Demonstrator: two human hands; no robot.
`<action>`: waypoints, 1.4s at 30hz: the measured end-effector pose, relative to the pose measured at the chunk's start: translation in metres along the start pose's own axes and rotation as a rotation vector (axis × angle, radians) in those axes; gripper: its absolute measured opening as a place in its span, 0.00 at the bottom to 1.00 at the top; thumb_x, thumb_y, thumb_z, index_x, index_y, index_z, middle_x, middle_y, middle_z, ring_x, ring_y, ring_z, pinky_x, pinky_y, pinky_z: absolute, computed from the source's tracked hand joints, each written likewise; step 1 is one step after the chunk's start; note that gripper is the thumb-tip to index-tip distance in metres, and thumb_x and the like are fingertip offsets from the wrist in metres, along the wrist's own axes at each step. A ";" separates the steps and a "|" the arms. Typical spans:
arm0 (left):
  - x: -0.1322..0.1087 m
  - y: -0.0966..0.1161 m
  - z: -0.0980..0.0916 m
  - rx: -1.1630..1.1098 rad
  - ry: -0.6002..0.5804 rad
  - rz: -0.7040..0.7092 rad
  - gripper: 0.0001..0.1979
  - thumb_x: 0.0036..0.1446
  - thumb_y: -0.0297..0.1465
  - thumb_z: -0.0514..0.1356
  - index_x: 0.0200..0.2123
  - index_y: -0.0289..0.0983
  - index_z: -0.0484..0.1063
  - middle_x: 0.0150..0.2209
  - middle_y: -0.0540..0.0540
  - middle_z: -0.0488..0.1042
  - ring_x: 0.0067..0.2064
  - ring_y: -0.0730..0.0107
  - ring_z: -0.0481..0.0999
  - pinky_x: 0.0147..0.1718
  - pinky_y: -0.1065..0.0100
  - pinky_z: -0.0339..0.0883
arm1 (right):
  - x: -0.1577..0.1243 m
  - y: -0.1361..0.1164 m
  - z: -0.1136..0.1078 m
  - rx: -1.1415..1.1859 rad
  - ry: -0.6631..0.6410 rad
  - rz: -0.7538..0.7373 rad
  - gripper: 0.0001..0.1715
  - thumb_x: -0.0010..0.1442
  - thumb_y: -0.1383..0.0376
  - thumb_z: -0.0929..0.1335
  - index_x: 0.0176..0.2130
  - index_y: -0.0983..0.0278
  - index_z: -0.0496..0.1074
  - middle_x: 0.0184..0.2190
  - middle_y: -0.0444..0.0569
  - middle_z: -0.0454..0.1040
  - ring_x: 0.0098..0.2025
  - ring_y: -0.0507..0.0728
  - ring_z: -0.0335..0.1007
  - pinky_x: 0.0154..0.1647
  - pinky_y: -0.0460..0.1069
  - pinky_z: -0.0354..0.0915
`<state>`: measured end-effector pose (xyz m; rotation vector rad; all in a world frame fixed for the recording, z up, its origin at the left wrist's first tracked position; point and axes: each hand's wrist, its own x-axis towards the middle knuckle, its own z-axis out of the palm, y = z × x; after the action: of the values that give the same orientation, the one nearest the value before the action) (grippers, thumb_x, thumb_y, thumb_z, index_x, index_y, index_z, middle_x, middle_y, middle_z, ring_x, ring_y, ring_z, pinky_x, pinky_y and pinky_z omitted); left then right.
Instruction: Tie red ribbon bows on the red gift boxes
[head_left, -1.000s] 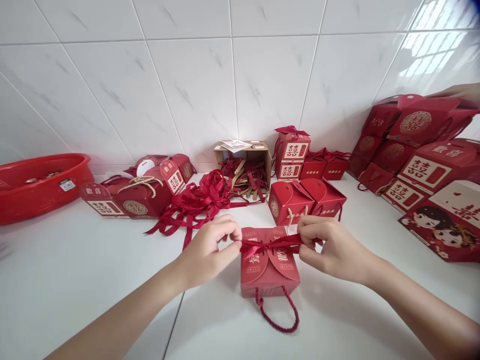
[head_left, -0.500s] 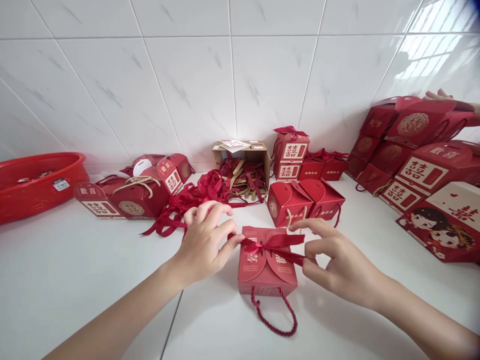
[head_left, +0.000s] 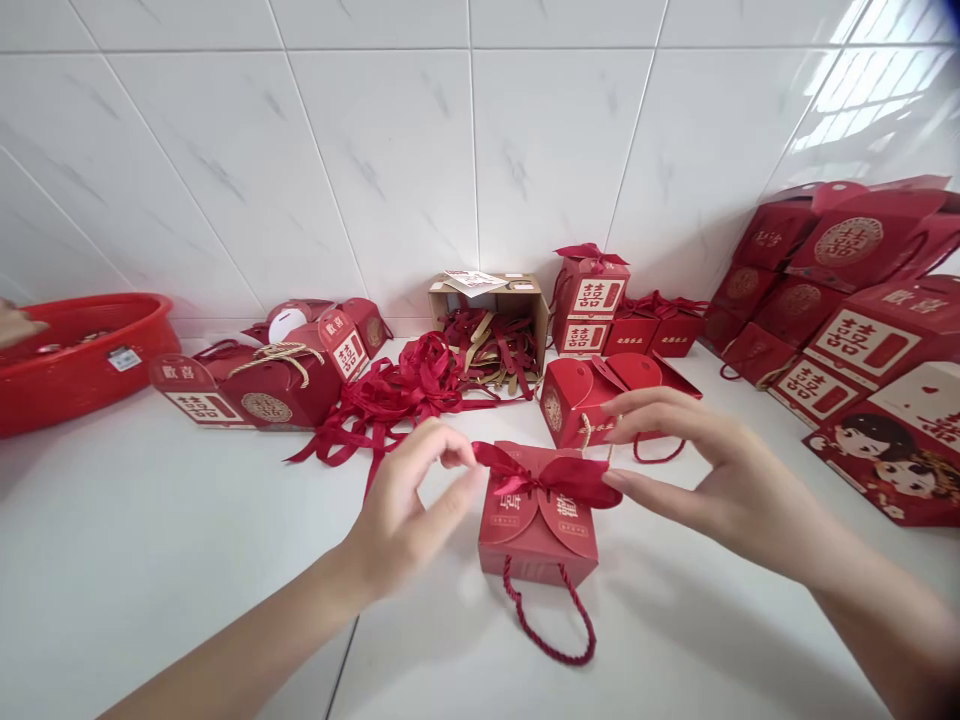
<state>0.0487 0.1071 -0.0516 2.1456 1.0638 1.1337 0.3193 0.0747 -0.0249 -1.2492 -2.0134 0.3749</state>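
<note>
A red gift box (head_left: 517,555) with gold lettering lies in front of me on the white table, its twisted dark-red cord handle (head_left: 559,655) looping toward me. Across its curved flaps sits a red satin ribbon bow (head_left: 559,480). My left hand (head_left: 409,505) is by the bow's left loop, thumb and forefinger slightly parted and nearly touching the ribbon. To the right, my right hand (head_left: 697,475) is open, with its thumb at the end of the right loop and its fingers spread above.
A heap of loose red ribbon (head_left: 412,380) lies beyond, beside a cardboard box (head_left: 544,325) of ribbon strips. Finished-looking red boxes (head_left: 592,295) stand behind. More boxes (head_left: 847,245) are stacked right. At left, another person's hand (head_left: 16,325) is over a red basin (head_left: 90,385).
Both hands have loosened from the ribbon, and the right fingers have spread. The bow's loops look fuller. The other person's hand has left the right stack; a hand now shows over the basin.
</note>
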 end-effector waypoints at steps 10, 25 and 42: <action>-0.004 0.003 0.016 0.024 -0.080 -0.051 0.07 0.60 0.29 0.58 0.29 0.39 0.72 0.37 0.49 0.74 0.39 0.71 0.75 0.40 0.70 0.67 | 0.017 -0.007 0.053 -0.076 -0.112 -0.122 0.08 0.61 0.64 0.67 0.35 0.60 0.78 0.50 0.53 0.71 0.47 0.60 0.71 0.48 0.58 0.69; 0.000 -0.018 0.007 -0.418 -0.032 -0.403 0.15 0.62 0.45 0.52 0.41 0.40 0.69 0.49 0.42 0.72 0.46 0.60 0.75 0.38 0.62 0.71 | -0.006 -0.007 0.053 0.018 -0.187 0.035 0.47 0.49 0.49 0.74 0.59 0.60 0.55 0.65 0.62 0.52 0.68 0.69 0.47 0.59 0.64 0.62; -0.016 -0.062 0.037 -0.425 -0.076 -0.683 0.19 0.60 0.52 0.49 0.44 0.46 0.62 0.35 0.49 0.69 0.35 0.65 0.66 0.41 0.62 0.60 | 0.118 0.102 -0.083 -0.132 0.802 0.307 0.39 0.53 0.44 0.70 0.58 0.52 0.57 0.59 0.50 0.60 0.60 0.66 0.59 0.61 0.60 0.61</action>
<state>0.0484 0.1280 -0.1227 1.3273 1.2469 0.8373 0.4136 0.2163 0.0238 -1.4870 -1.1816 -0.1223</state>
